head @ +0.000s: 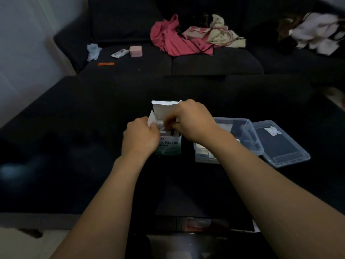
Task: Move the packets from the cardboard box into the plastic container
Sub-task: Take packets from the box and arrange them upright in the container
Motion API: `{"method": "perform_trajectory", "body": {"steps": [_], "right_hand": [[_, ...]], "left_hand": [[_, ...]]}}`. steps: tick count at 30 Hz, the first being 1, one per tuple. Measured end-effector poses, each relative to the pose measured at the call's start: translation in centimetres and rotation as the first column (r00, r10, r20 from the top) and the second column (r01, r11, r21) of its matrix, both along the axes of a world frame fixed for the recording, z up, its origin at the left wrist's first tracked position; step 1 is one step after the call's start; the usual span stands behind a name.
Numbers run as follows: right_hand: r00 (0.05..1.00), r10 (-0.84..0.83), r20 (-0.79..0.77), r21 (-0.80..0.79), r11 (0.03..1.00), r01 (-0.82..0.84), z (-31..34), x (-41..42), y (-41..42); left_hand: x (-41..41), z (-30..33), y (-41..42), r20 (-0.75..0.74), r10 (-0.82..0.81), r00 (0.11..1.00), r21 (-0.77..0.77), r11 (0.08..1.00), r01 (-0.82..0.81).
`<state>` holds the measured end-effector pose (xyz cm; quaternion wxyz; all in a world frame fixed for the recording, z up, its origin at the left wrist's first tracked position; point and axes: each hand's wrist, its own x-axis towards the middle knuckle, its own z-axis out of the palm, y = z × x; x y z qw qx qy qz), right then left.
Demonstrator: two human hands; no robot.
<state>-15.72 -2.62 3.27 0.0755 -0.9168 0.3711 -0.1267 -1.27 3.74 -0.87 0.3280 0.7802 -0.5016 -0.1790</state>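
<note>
Beyond your dark table (74,128) runs a dark sofa (205,62) strewn with a pink garment (173,40), a cream bag (222,32), a small pink block (136,51), a white tube (120,53), a crumpled tissue (92,50) and an orange strip (106,63). More pale clothes (317,32) lie at its right end.

Your right forearm crosses over the near left corner of the plastic container (240,128), hiding part of what is inside. The container sits just right of the cardboard box (170,146), a little apart from it, and holds a few pale packets (202,152) at its near end. Its clear lid (281,144) lies flat against its right side, with a torn white sticker on it.

The box stands upright near the table's middle, white and green with printed characters, its top flap raised behind your hands. More packets (168,130) stand inside its open mouth.

Your left hand (140,137) grips the box's left side flap, fingers curled. Your right hand (192,122) reaches into the opening with fingertips bunched in a pinch; whether they have hold of a packet, I cannot tell.
</note>
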Motion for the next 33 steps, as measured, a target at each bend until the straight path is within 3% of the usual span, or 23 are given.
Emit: {"method": "perform_trajectory", "body": {"steps": [6, 10, 12, 16, 21, 25, 27, 30, 31, 33], "right_hand": [[0.967, -0.057, 0.25, -0.004, 0.998, 0.06, 0.7, -0.9, -0.7], [0.944, -0.069, 0.322, 0.07, 0.996, 0.049, 0.4, -1.5, -1.2], [0.933, -0.06, 0.355, 0.081, 0.996, 0.033, 0.7, -1.8, -1.3], [0.903, -0.055, 0.427, 0.102, 0.995, 0.013, 2.1, -2.4, -1.0], [0.842, -0.078, 0.534, 0.228, 0.972, -0.054, 2.7, -2.7, -0.3], [0.769, -0.111, 0.629, 0.305, 0.945, -0.114, 2.7, -3.0, -0.2], [0.723, -0.179, 0.667, 0.399, 0.906, -0.144, 3.1, -3.9, -0.5], [0.685, -0.251, 0.684, 0.525, 0.822, -0.222, 4.2, -6.1, -1.0], [0.675, -0.256, 0.692, 0.546, 0.797, -0.259, 4.6, -6.9, -1.0], [0.666, -0.239, 0.707, 0.565, 0.758, -0.327, 5.0, -7.9, -1.0]], "left_hand": [[-0.1, 0.3, -0.1, 0.022, 0.024, 0.999, 0.025, 0.999, -0.025], [-0.8, 0.8, 0.1, 0.034, 0.132, 0.991, -0.239, 0.964, -0.12], [-0.9, 0.9, 0.3, 0.038, 0.043, 0.998, -0.402, 0.915, -0.024], [-1.0, 0.8, 0.3, 0.183, -0.117, 0.976, -0.383, 0.906, 0.18], [-0.9, 0.2, -0.3, 0.295, -0.106, 0.95, -0.445, 0.864, 0.235], [-1.2, 0.7, -0.2, 0.3, -0.092, 0.95, -0.477, 0.848, 0.232], [-1.4, 1.4, 0.3, 0.204, -0.087, 0.975, -0.515, 0.837, 0.182], [-2.0, 2.6, 1.1, -0.171, -0.143, 0.975, -0.5, 0.865, 0.04], [-2.4, 3.0, 1.3, -0.361, -0.186, 0.914, -0.448, 0.894, 0.004], [-3.7, 3.8, 2.0, -0.746, -0.241, 0.621, -0.285, 0.958, 0.029]]}}
